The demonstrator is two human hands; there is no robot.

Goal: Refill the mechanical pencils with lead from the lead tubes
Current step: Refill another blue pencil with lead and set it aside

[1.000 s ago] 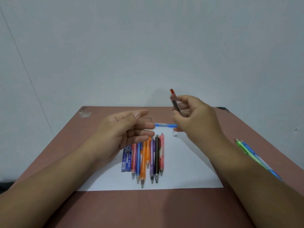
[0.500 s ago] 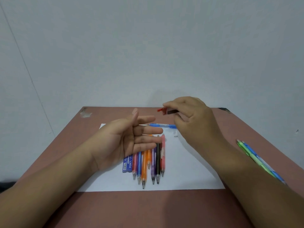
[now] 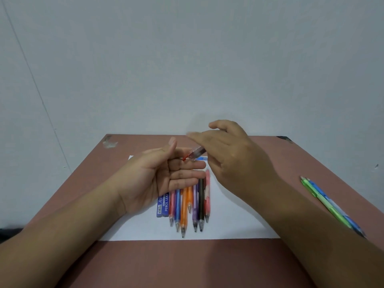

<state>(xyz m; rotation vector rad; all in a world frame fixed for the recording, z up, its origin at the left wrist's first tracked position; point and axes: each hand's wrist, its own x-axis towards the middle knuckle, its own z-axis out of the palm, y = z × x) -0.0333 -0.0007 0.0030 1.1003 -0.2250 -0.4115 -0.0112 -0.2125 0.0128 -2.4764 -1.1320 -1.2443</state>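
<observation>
The right hand [image 3: 232,161] holds a small clear plastic lead tube with a red cap end [image 3: 194,154], tilted so the red end points down toward 8 o'clock; the tube's far end disappears under the fingers, so the exact pinch cannot be made out. Its index finger and one other finger are lifted and blurred. The left hand [image 3: 160,177] lies palm-up and relaxed just beneath the tube's red tip, fingers straight and pointing toward 3 o'clock, thumb raised toward 12 o'clock, holding nothing that can be seen.

Both hands hover over a white sheet of paper [image 3: 234,223] on a reddish-brown table [image 3: 166,265]. At 6 o'clock from the left hand, a row of plastic mechanical pencils [image 3: 191,206] lies side by side on the sheet, tips toward the viewer: pink, blue, orange, purple, black and coral barrels show. At the row's 9 o'clock side, touching it, is a flat blue lead case printed "PENCIL LEAD" [image 3: 163,205]. A blue pencil [image 3: 201,158] lies crosswise at 12 o'clock of the row, mostly hidden by the hands. Well apart at 3 o'clock, near the table's edge, lie a green pencil [image 3: 320,199] and a blue patterned pencil [image 3: 332,201] side by side.
</observation>
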